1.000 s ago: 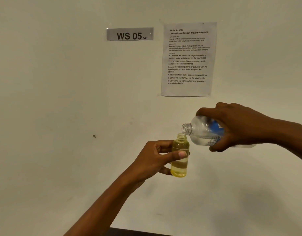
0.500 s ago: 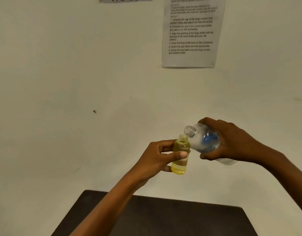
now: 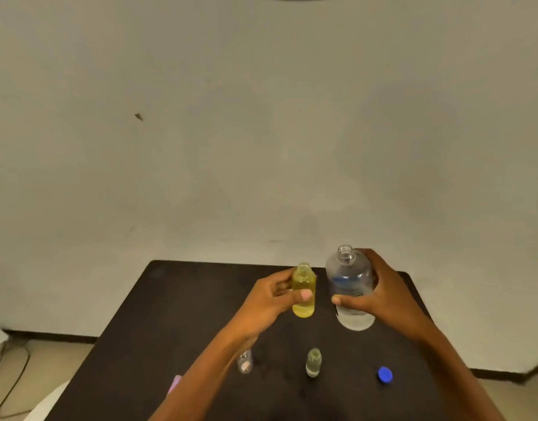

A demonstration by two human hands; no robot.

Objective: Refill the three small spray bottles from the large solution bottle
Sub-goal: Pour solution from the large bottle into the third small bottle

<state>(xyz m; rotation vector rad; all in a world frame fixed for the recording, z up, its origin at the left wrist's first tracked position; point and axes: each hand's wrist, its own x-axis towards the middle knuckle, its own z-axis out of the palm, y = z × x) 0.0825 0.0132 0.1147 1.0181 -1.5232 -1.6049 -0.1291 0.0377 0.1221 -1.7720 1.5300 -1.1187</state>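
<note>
My left hand (image 3: 269, 299) grips a small yellow bottle (image 3: 304, 288), uncapped and upright, above the dark table (image 3: 176, 323). Just to its right, my right hand (image 3: 380, 294) holds the large clear solution bottle (image 3: 349, 281) with a blue label, upright and uncapped, partly filled. Two more small bottles stand nearer me on the table: a clear one (image 3: 245, 362) partly hidden behind my left forearm, and a greenish one (image 3: 313, 362). A blue cap (image 3: 385, 374) lies at the right.
A pale pink object (image 3: 174, 383) peeks out beside my left forearm near the table's left edge. A plain wall rises behind the table. Cables (image 3: 6, 378) trail on the floor at the left.
The large bottle has gone from tilted over the yellow bottle's mouth to upright. Both hands have lowered toward the table, and my view has dropped from the wall to the tabletop.
</note>
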